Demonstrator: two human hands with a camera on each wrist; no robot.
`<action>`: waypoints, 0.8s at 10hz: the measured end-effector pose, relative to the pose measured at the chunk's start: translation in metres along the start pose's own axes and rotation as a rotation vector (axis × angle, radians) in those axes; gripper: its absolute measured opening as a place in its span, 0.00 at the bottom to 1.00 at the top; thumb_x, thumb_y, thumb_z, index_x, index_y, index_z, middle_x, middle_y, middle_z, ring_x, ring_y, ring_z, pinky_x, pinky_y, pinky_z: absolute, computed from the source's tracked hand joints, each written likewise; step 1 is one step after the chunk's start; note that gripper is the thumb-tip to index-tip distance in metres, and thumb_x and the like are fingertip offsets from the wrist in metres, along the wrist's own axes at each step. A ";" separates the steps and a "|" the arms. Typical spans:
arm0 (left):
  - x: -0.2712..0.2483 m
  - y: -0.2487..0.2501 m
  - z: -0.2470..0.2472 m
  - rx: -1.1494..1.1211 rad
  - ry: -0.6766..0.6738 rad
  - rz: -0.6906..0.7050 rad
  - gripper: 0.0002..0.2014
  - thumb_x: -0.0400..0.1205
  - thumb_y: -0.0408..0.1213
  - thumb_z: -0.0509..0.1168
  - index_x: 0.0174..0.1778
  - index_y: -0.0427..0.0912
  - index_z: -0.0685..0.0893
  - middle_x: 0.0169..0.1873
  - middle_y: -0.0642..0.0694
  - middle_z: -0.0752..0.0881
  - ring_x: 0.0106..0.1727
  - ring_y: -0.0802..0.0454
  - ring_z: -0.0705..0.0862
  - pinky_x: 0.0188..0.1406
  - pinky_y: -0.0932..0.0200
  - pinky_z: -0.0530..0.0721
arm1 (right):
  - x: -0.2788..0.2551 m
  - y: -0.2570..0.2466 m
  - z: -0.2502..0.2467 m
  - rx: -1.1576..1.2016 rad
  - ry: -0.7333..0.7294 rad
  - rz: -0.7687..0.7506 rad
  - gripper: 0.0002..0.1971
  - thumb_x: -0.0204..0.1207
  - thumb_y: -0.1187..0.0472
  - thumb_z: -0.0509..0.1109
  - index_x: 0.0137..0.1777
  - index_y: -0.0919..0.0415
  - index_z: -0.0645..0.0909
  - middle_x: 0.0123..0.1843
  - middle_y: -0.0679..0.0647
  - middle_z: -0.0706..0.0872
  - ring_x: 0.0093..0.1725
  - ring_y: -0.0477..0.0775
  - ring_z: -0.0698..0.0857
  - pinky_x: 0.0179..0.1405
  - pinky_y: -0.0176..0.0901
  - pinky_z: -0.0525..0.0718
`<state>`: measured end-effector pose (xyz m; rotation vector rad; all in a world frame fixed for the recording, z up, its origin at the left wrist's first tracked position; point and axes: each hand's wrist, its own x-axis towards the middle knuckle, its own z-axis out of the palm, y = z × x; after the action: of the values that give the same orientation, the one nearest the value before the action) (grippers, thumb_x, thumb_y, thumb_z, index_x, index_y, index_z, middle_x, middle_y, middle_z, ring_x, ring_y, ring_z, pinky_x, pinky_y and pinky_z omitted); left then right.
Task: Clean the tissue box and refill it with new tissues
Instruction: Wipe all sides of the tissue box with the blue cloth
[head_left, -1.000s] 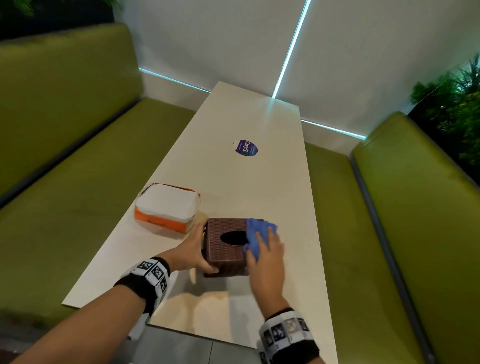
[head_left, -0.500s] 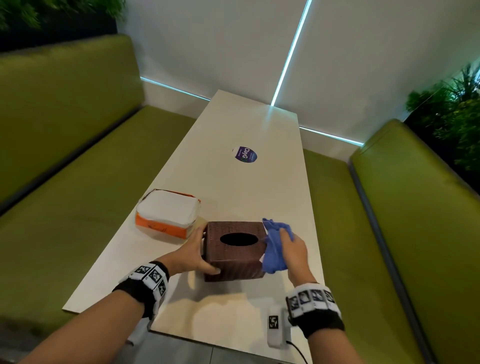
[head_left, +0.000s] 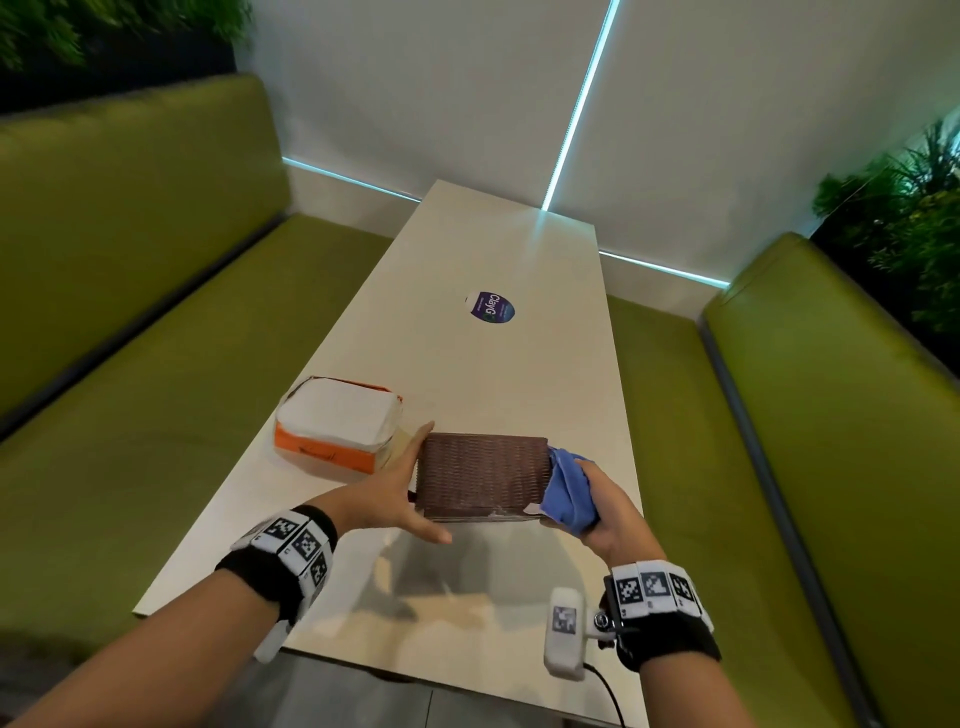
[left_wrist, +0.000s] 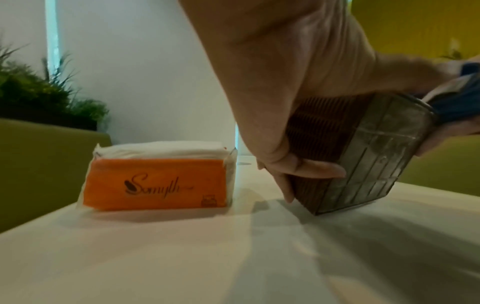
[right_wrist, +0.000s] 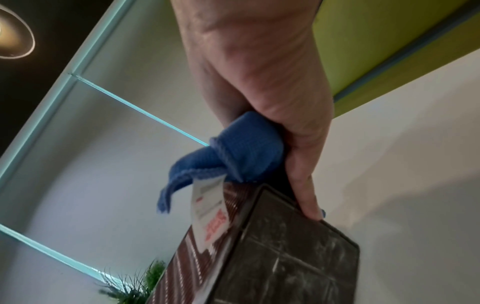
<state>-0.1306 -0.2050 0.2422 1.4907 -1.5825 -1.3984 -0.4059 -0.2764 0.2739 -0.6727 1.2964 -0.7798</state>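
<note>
A brown woven tissue box is tipped on the white table, with a woven side facing up and its scuffed dark base turned toward me. My left hand grips its left end, fingers along the side and thumb at the lower edge. My right hand holds a bunched blue cloth against the right end. In the right wrist view a finger reaches onto the base and the cloth sits above a white label. A pack of new tissues, orange and white, lies just left of the box.
A round purple sticker lies further up the table. Green padded benches run along both long sides, and a white wall closes the far end. Plants stand behind the right bench. The near table edge is close below my wrists.
The box stood upright with its opening on top; now it is tipped away from me, base toward me. My right hand slid the cloth from the top to the right end.
</note>
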 end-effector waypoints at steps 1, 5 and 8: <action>0.002 -0.008 -0.001 -0.001 0.077 0.064 0.59 0.59 0.44 0.86 0.80 0.58 0.54 0.75 0.58 0.66 0.76 0.57 0.69 0.64 0.53 0.84 | 0.000 -0.004 0.014 -0.074 0.022 -0.023 0.13 0.87 0.60 0.57 0.61 0.68 0.78 0.44 0.58 0.83 0.41 0.55 0.82 0.33 0.43 0.85; 0.005 -0.025 -0.003 -0.085 0.066 -0.016 0.56 0.60 0.46 0.85 0.80 0.58 0.58 0.76 0.55 0.70 0.78 0.55 0.67 0.75 0.52 0.72 | -0.028 -0.056 0.030 -0.331 0.217 -0.708 0.11 0.76 0.52 0.74 0.55 0.53 0.83 0.47 0.52 0.88 0.53 0.59 0.87 0.52 0.54 0.85; 0.005 -0.028 0.003 -0.079 0.162 0.071 0.52 0.60 0.41 0.85 0.77 0.47 0.64 0.72 0.53 0.74 0.73 0.60 0.73 0.70 0.65 0.71 | -0.014 0.002 0.055 -1.251 -0.063 -0.822 0.18 0.84 0.49 0.62 0.72 0.50 0.75 0.80 0.49 0.69 0.81 0.53 0.63 0.74 0.46 0.68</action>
<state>-0.1246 -0.2046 0.2145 1.4483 -1.4498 -1.2535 -0.3529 -0.2641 0.2887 -2.3028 1.3561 -0.4737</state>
